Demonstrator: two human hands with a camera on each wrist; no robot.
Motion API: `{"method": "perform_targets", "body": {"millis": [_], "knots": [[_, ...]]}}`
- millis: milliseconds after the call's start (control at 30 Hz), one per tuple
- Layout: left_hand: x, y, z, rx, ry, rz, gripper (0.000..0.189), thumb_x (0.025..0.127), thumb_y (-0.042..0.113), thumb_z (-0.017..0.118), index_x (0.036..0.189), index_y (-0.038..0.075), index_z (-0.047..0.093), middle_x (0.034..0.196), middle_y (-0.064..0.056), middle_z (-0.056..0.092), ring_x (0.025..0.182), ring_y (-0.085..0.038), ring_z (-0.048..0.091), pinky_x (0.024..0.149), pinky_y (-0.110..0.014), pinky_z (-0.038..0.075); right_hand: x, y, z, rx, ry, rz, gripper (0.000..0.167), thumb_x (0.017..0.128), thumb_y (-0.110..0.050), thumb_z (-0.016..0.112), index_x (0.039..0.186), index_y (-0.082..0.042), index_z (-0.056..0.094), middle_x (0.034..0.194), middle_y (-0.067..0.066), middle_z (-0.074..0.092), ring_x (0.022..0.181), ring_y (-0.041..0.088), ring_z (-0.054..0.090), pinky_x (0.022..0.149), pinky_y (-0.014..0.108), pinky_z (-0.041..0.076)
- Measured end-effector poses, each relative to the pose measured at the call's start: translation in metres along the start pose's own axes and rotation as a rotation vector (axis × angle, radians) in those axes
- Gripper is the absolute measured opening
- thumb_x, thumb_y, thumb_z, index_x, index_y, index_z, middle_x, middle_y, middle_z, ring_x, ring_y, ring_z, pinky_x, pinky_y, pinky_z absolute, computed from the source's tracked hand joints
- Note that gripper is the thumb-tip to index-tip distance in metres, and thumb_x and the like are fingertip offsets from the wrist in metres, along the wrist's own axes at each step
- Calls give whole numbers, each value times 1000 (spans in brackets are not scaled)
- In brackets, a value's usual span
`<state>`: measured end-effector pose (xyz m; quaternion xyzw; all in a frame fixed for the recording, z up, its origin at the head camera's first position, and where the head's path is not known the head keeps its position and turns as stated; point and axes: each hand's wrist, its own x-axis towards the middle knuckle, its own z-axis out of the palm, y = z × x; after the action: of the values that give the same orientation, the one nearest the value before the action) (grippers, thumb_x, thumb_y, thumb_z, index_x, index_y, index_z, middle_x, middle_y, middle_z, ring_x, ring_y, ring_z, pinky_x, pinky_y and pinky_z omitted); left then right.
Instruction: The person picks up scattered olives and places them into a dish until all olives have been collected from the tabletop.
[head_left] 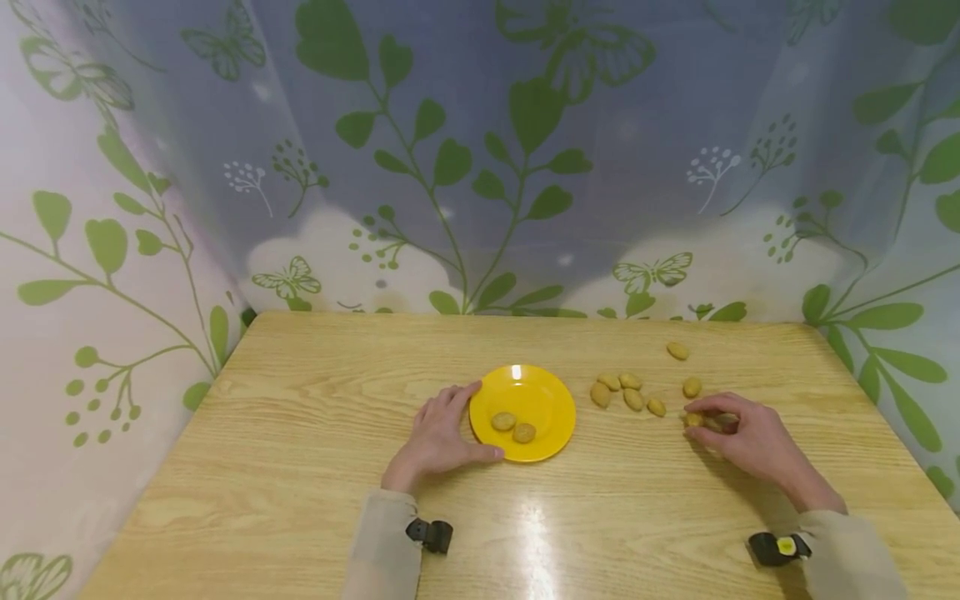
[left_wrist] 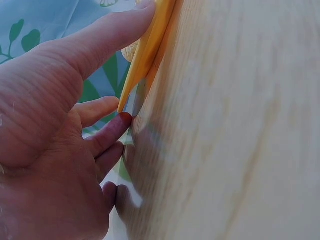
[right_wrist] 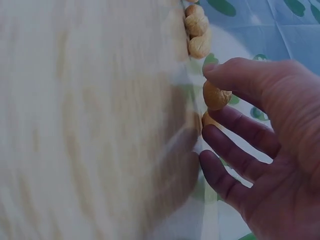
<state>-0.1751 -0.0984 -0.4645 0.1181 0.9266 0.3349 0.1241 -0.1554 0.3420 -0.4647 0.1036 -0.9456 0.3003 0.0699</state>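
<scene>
A yellow plate (head_left: pixel 551 417) lies on the table with two tan, oval nuts (head_left: pixel 503 422) on it; their exact kind is unclear. My left hand (head_left: pixel 441 437) holds the plate's left side, the thumb over the front rim and the fingers along the left edge. To the right, my right hand (head_left: pixel 750 437) pinches another nut (right_wrist: pixel 216 96) between thumb and index finger. The remaining fingers are loosely bent, close to the tabletop. Partly hidden behind them is a further nut (right_wrist: pixel 209 120).
Several loose nuts (head_left: pixel 633 399) form a group between plate and right hand. Two more, a near nut (head_left: pixel 692 387) and a far nut (head_left: pixel 677 351), lie beyond that hand. The wooden table (head_left: pixel 300 375) ends at a leaf-patterned curtain (head_left: pixel 480 167).
</scene>
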Motion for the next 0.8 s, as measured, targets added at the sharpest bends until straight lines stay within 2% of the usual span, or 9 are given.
{"method": "perform_targets", "body": {"millis": [367,800], "knots": [[0,-1,1,2,-1,1,104,77,51,86,161,22,32,163,-15,34,150,-42,29,126,-65,15,-1,-15,0,77,23,-17,25,86,-12,82,110,-11,77,116,14,73,93,-16,56,69,18,58],[-2,1,-1,-14,5,3,104,76,49,87,161,21,33,162,-16,33,150,-44,29,125,-66,14,0,-34,9,96,59,-65,23,84,-11,84,106,-14,78,108,6,74,93,-13,59,69,19,59]]}}
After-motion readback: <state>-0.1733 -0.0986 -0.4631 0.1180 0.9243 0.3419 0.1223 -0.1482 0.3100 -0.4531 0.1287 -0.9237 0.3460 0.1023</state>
